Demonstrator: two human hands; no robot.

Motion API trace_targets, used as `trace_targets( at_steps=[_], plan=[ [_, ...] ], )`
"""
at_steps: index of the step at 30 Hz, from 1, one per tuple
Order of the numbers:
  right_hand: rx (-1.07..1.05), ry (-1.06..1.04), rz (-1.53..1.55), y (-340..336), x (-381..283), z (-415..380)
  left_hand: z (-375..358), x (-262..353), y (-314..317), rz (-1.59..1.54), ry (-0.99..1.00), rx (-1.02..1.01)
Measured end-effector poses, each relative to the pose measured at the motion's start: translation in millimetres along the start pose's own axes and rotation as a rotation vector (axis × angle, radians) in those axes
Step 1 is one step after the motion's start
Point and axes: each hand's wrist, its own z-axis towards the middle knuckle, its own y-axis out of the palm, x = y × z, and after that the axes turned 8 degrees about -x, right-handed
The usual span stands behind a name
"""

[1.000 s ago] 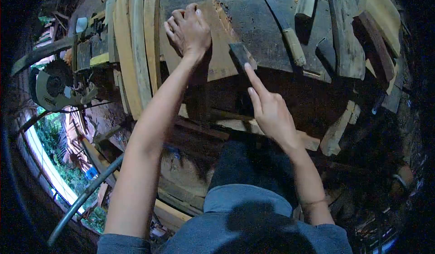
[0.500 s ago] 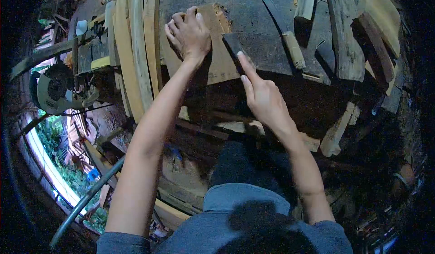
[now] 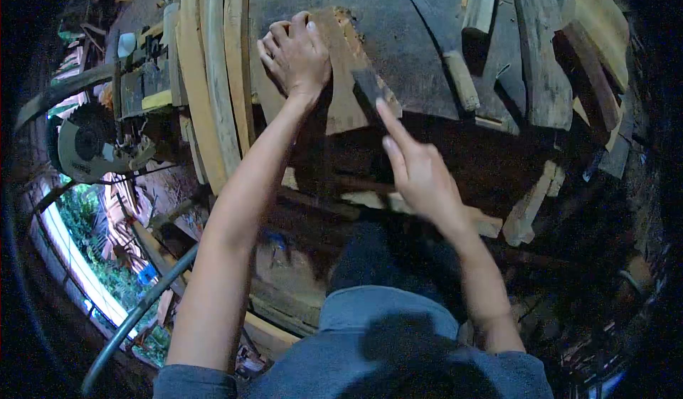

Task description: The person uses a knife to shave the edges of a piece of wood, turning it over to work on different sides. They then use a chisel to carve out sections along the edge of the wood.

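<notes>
My left hand [image 3: 297, 61] presses down on a flat brown wooden board [image 3: 345, 107], its fingers bent over the far left part. Along the board's right side runs a rough, pale, chipped edge [image 3: 348, 33]. In my right hand [image 3: 423, 175] is a dark, flat-bladed tool [image 3: 370, 94], slightly blurred, with my index finger stretched along it. The blade lies over the board near that rough edge; its exact kind I cannot make out. Right of the board lies a long metal blade [image 3: 421, 4] with a wooden handle [image 3: 461, 80].
Long wooden strips [image 3: 217, 72] lie left of the board on the dark worktop [image 3: 409, 57]. A weathered plank [image 3: 541, 65] and a curved wood piece [image 3: 594, 33] sit at the right. A circular saw blade [image 3: 89, 137] is at far left, beside a metal pipe [image 3: 139, 314].
My right hand and the dark tool have moved a little toward me and to the right, baring more of the board's chipped edge. My left hand stays in place.
</notes>
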Motion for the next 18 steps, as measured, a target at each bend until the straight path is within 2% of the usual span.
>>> trace_targets(
  at_steps=[3,8,10,14,18],
  plan=[
    [0.006,0.020,-0.061,-3,-1,28,4,1,3,0.005,0.003,0.023],
    [-0.036,0.060,-0.120,-3,-7,0,1,2,-7,-0.025,-0.019,-0.024],
    [-0.079,0.122,-0.046,2,-3,-22,-5,7,-9,-0.104,0.229,-0.071],
    [0.017,0.074,0.143,18,5,-40,-13,17,-16,-0.137,0.317,-0.114],
    [0.164,0.074,0.123,10,0,-5,-23,21,-14,-0.125,0.356,-0.085]
  ],
)
